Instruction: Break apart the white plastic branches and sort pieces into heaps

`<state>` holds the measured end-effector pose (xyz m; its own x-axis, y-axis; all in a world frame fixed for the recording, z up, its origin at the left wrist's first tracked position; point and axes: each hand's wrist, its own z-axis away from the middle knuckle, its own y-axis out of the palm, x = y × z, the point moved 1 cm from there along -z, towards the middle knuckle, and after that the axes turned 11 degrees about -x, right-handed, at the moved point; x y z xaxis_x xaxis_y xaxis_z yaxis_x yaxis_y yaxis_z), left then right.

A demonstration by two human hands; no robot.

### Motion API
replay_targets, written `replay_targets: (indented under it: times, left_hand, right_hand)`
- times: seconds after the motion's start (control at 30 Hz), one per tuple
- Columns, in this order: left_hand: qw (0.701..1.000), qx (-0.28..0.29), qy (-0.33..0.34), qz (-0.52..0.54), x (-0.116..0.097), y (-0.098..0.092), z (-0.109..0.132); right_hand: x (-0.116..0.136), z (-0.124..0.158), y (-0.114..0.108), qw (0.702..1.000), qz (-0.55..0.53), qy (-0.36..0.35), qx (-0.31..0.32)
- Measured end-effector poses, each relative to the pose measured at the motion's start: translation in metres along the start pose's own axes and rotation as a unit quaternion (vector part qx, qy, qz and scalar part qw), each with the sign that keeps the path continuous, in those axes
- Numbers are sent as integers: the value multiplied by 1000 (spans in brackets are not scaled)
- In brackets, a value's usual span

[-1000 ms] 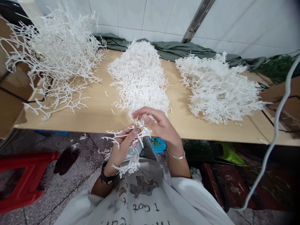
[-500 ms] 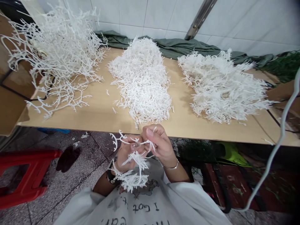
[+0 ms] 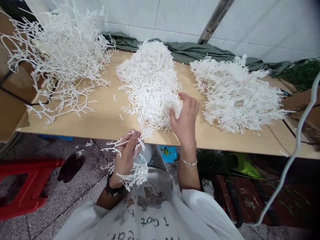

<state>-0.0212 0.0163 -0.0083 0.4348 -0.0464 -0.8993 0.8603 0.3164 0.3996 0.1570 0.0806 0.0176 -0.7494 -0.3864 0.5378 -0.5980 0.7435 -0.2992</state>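
Observation:
White branched plastic stems [image 3: 137,173] hang from my left hand [image 3: 127,153], which is closed around them below the table's front edge. Over the right side of the middle pile of small white sprigs [image 3: 152,80], my right hand [image 3: 185,116] is open, thumb and index finger spread apart, with nothing seen between them. Its fingertips are at the pile's edge; whether they touch it is unclear. A tangled heap of long white branches [image 3: 72,50] lies at the left of the table. Fuller white branches [image 3: 237,93] form a pile at the right.
The piles lie on a tan tabletop [image 3: 105,120] against a tiled wall. Dark green cloth [image 3: 200,51] runs along its back. A white cable [image 3: 287,166] crosses the right side. A red stool [image 3: 30,190] stands at lower left, and a cardboard box [image 3: 10,110] at the left edge.
My right hand has let go of the stems, moved up and forward to the middle pile and opened. My left hand has shifted slightly left and still holds the stems.

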Motion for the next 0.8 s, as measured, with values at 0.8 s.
replay_targets:
  times: [0.8]
  left_hand:
    - [988, 139, -59, -33, 4, -6, 4]
  right_hand:
    - [46, 59, 0, 699, -586, 245, 328]
